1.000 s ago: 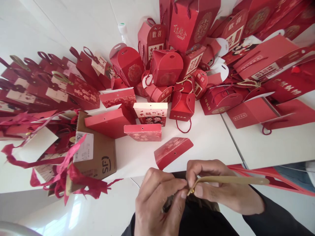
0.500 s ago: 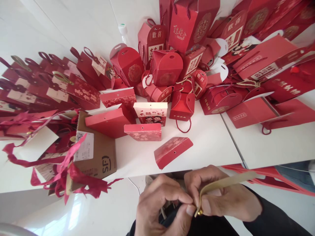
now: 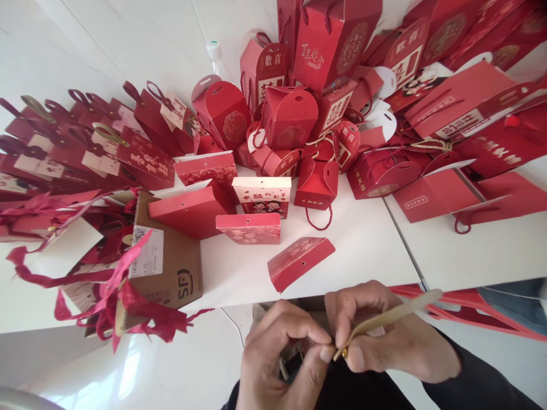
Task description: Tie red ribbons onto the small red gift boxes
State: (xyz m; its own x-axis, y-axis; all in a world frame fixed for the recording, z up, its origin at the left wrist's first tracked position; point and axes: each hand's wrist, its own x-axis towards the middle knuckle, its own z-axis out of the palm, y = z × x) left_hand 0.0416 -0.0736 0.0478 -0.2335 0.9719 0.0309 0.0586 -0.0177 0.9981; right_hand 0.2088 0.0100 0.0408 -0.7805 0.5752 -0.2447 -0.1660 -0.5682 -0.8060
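My right hand pinches a beige strap between thumb and fingers. The strap's free end sticks out to the right, and a small gold stud shows at its lower end, beside my thumb. My left hand is closed in a pinch at that same end. Between its thumb and forefinger is a tiny gold-coloured piece, mostly covered by the fingertips. Both hands are in front of the table edge, above my lap. Nearest to them on the table lies a red folded box with a small hole.
Behind it stand several red gift boxes, a cream-topped one among them. A cardboard carton with pink ribbons is at the left. Strap-handled red bags line the back left. A red stool is at the right.
Both hands have shifted slightly to the right. The left fingertips now lie a little higher at the strap's end, and the strap has tilted slightly. The boxes stay put.
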